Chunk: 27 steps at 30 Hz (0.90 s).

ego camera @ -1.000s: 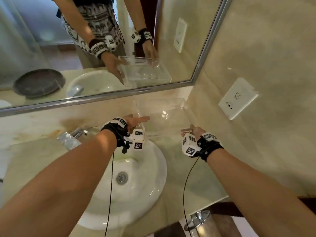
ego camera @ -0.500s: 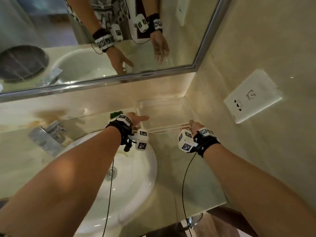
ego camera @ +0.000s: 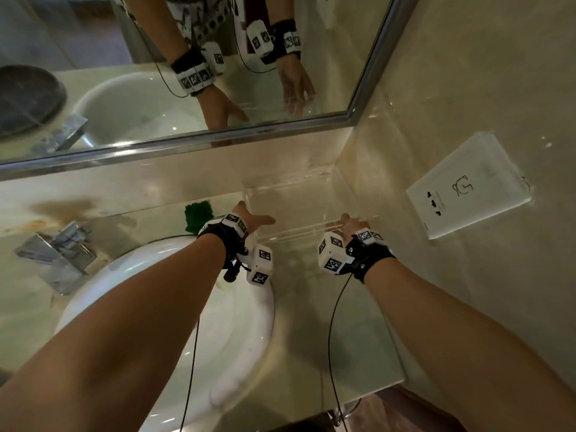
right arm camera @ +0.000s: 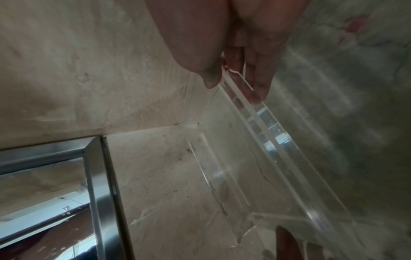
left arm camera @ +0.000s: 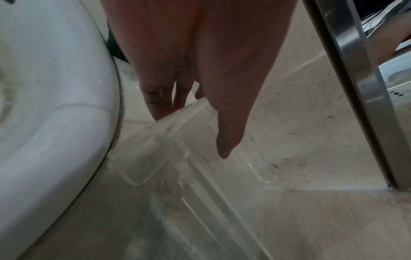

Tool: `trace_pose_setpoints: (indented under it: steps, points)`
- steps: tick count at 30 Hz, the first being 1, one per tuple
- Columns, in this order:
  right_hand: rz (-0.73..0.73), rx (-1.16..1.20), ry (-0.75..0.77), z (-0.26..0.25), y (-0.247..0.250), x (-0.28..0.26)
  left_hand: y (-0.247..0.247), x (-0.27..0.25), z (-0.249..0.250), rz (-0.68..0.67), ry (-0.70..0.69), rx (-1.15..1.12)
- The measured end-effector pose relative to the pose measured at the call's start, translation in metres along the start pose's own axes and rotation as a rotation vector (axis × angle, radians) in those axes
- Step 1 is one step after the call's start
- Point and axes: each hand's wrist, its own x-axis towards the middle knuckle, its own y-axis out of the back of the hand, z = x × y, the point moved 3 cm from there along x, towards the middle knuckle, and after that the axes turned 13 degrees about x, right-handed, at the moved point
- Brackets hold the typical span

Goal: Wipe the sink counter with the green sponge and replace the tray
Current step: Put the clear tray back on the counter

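Clear plastic tray is set in far right corner of counter, by mirror & wall. L hand grips its left end, thumb inside rim, fingers outside. R hand pinches near right corner, thumb vs fingers. Green sponge lies just left of L hand, behind sink

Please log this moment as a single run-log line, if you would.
phase: replacing tray | left hand: holds clear tray near-left corner | right hand: pinches near-right rim | tray: in counter's back corner | green sponge: on counter behind sink
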Motion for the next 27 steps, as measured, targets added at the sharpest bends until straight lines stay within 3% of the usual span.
trace_pose_setpoints:
  steps: [4,7,10,12,16,21,25,27]
  points:
    - [-0.019,-0.335,0.034,-0.004,0.005,0.012,0.002,-0.003,0.003,0.025,-0.007,0.034]
    - [-0.04,-0.176,-0.072,0.004,0.003,0.024,0.001,-0.004,0.003,0.033,-0.007,0.086]
    - [-0.069,-0.246,-0.048,0.01,0.001,0.03,0.0,-0.005,0.003,0.027,-0.01,0.118]
    - [-0.119,-0.173,-0.052,0.008,0.0,0.022,-0.001,-0.003,0.002,0.023,-0.013,0.161]
    - [-0.069,-0.253,-0.067,0.008,0.001,0.021,-0.003,-0.001,0.002,0.038,-0.005,0.196]
    - [-0.063,-0.185,-0.066,0.014,0.003,0.038,-0.005,-0.005,0.004,0.068,-0.009,0.209]
    - [-0.122,0.014,-0.061,0.017,-0.001,0.038,-0.003,-0.007,0.008,0.068,-0.02,0.267]
    - [-0.142,-0.043,-0.036,0.017,0.002,0.036,-0.001,-0.008,0.01,0.062,-0.026,0.331]
